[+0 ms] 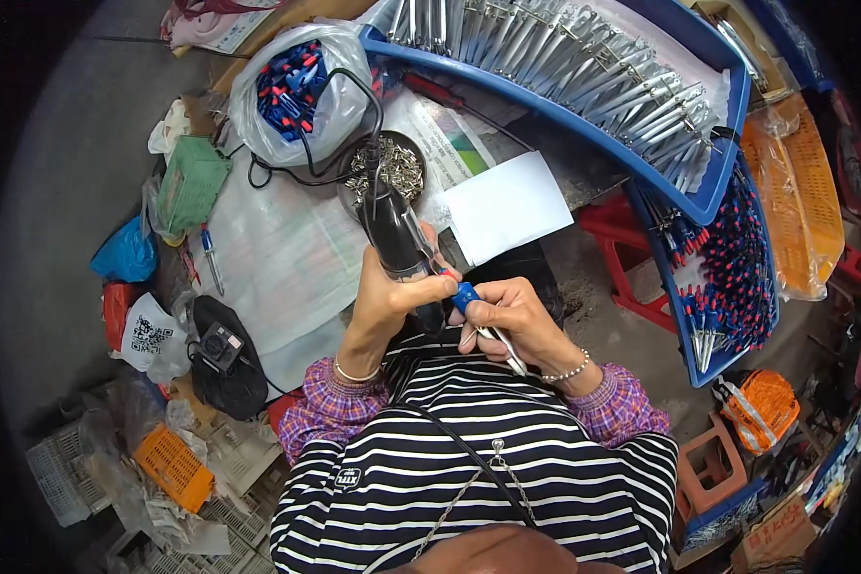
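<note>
My left hand (386, 298) is closed around a black corded electric screwdriver (390, 226), its cable running up and away. The thumb of that hand lies by the red end of a small blue handle (465, 298). From the right, my right hand (518, 320) grips this blue handle, which has a slim silvery metal part (509, 350) sticking out below the fingers. Just beyond the screwdriver stands a round bowl of small metal screws (402, 170). The fingers partly hide where screwdriver and handle meet.
A clear plastic bag (251, 100) holds many blue and red handles. A large blue tray (584, 115) carries rows of silvery metal parts; a second blue tray (684, 316) has blue-handled pieces. White paper (509, 208), a red screwdriver (432, 91) and a red stool (622, 251) are nearby.
</note>
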### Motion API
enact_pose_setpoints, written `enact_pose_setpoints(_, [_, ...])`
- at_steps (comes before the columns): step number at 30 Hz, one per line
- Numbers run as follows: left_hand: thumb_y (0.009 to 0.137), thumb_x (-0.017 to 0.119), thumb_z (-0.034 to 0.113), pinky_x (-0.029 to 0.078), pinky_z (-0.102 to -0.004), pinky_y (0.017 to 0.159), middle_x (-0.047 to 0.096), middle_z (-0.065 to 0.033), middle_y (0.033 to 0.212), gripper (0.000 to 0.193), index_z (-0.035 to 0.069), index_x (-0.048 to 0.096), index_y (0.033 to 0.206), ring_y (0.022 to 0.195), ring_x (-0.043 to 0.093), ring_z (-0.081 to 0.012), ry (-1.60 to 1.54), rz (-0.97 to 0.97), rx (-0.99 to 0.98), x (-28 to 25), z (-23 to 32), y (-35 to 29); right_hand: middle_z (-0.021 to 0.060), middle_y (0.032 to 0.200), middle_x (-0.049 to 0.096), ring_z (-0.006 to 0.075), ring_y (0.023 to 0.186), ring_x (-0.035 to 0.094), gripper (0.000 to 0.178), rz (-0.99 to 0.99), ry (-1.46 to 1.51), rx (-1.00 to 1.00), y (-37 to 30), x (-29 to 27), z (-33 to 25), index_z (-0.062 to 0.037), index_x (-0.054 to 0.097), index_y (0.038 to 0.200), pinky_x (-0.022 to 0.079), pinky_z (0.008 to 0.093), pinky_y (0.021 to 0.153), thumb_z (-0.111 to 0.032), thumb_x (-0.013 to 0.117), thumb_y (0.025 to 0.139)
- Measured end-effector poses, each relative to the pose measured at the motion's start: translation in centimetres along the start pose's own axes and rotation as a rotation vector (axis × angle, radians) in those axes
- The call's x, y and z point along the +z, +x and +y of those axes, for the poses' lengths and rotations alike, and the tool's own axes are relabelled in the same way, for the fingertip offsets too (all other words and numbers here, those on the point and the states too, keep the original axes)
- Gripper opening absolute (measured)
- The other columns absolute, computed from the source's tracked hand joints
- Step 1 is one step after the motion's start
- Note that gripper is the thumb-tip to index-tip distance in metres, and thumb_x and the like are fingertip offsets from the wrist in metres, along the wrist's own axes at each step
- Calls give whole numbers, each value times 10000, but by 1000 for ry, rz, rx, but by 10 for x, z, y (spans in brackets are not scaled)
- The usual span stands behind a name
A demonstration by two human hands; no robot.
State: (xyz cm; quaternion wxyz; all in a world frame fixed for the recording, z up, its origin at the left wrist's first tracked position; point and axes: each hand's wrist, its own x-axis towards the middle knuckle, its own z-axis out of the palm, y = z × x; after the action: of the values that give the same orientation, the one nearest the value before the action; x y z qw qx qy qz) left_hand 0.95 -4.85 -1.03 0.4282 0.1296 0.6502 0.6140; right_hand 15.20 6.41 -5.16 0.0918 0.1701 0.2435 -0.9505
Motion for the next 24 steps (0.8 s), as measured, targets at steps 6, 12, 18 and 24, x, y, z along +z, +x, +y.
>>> enact_pose_setpoints(6, [634, 730, 19, 494, -263, 630, 599, -63, 765, 405, 12, 509, 973, 698, 625, -156, 65, 25, 35, 1, -1, 0, 169, 669, 643, 78, 391, 470, 239, -23, 16, 42, 1, -3, -4, 108, 620, 902, 339, 193, 341, -128, 616, 870])
enact_pose_setpoints(12, [640, 656, -8, 483, -269, 689, 593, -95, 797, 417, 37, 453, 1001, 723, 588, -160, 57, 52, 59, 8, 13, -4, 83, 672, 667, 61, 438, 533, 190, 4, -122, -45, 3, 1, -12, 28, 666, 885, 420, 173, 397, -158, 648, 847])
enact_pose_setpoints(18, [650, 618, -10, 473, -262, 676, 582, -103, 782, 420, 49, 424, 1018, 692, 560, -154, -41, 62, 122, 10, 14, -7, 53, 902, 594, 69, 685, 580, 206, 48, -412, -369, -10, -12, -16, 30, 655, 966, 493, 185, 532, -139, 666, 848])
enact_pose_setpoints(24, [673, 565, 20, 419, -283, 665, 516, -90, 772, 378, 48, 413, 1018, 671, 489, -172, 48, 34, 116, 8, 10, -7, 55, 943, 546, 95, 815, 576, 207, 230, -669, -552, -43, -29, -30, 17, 660, 981, 525, 211, 634, -75, 698, 800])
